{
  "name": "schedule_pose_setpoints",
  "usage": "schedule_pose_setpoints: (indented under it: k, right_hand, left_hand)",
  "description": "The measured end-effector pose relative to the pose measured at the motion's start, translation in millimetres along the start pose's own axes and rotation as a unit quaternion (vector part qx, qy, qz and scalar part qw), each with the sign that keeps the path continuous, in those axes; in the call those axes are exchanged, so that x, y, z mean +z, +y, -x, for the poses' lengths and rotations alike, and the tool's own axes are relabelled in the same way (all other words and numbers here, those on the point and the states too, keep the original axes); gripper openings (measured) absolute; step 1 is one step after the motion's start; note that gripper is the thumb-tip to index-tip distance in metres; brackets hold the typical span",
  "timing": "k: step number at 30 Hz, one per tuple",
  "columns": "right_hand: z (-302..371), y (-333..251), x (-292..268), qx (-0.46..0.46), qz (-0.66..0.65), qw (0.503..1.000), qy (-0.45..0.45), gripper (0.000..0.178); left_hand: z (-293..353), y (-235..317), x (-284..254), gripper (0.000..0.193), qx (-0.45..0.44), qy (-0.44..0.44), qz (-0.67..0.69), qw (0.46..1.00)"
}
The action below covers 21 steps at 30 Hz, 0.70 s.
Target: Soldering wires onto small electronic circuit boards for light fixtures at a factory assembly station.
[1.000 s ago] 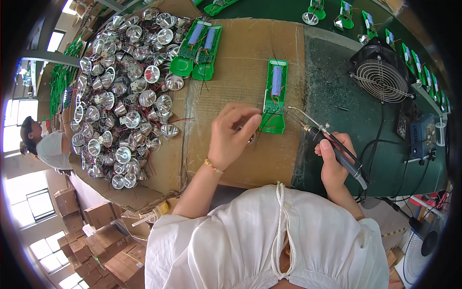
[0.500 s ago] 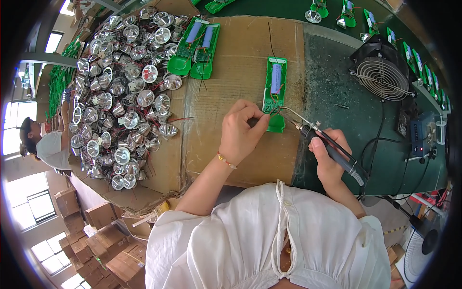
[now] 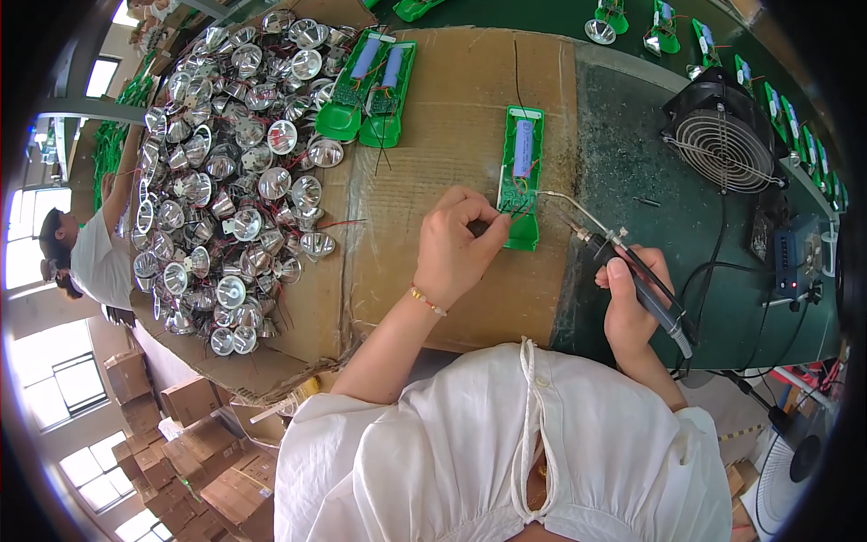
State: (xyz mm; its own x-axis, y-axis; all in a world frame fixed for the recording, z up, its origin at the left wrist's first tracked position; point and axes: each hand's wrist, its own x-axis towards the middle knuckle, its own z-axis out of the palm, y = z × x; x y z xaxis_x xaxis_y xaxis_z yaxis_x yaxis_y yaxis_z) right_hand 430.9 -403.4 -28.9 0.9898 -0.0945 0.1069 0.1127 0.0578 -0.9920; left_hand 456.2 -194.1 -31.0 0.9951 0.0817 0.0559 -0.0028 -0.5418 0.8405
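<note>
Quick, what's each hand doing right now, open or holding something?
Left hand: closed in a pinch by thin red wires; what it grips can't be told.
Right hand: closed, holding the soldering iron.

No readable lettering; tiny illegible marks on the blue battery (image 3: pixel 523 149) in the nearest green casing (image 3: pixel 523 236).

2 forearms (image 3: pixel 384 339) extend forward — left hand (image 3: pixel 461 242) pinching, right hand (image 3: pixel 638 298) curled.

Glossy plastic casing (image 3: pixel 522 237); matt cardboard (image 3: pixel 442 99)
</note>
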Motion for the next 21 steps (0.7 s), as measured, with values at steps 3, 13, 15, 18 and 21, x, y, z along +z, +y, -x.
schedule_pose_setpoints:
  k: [3,13,15,18,21]
  right_hand:
    - [-1.4,2.2,-1.4,0.001,-0.005,1.0,0.001,0.013]
    - [-4.6,13.9,-22.4,0.013,-0.008,0.999,0.049,0.013]
    - [-7.1,17.8,-24.8,0.017,-0.005,0.998,0.053,0.014]
    - [-8.7,18.5,-27.4,0.036,0.008,0.997,0.066,0.014]
    - [-9.2,18.7,-21.8,0.046,0.017,0.997,0.053,0.013]
  left_hand:
    - [-1.7,-0.8,2.8,0.009,0.011,0.03,0.027,0.999]
    - [-13.9,1.3,-13.2,0.015,-0.049,-0.114,-0.046,0.991]
    - [-36.1,4.2,-5.1,0.016,-0.003,-0.129,-0.101,0.986]
    - [-101.0,11.3,13.8,0.017,0.04,-0.061,-0.13,0.989]
    - [-181.3,7.6,1.6,0.02,0.021,0.039,-0.079,0.996]
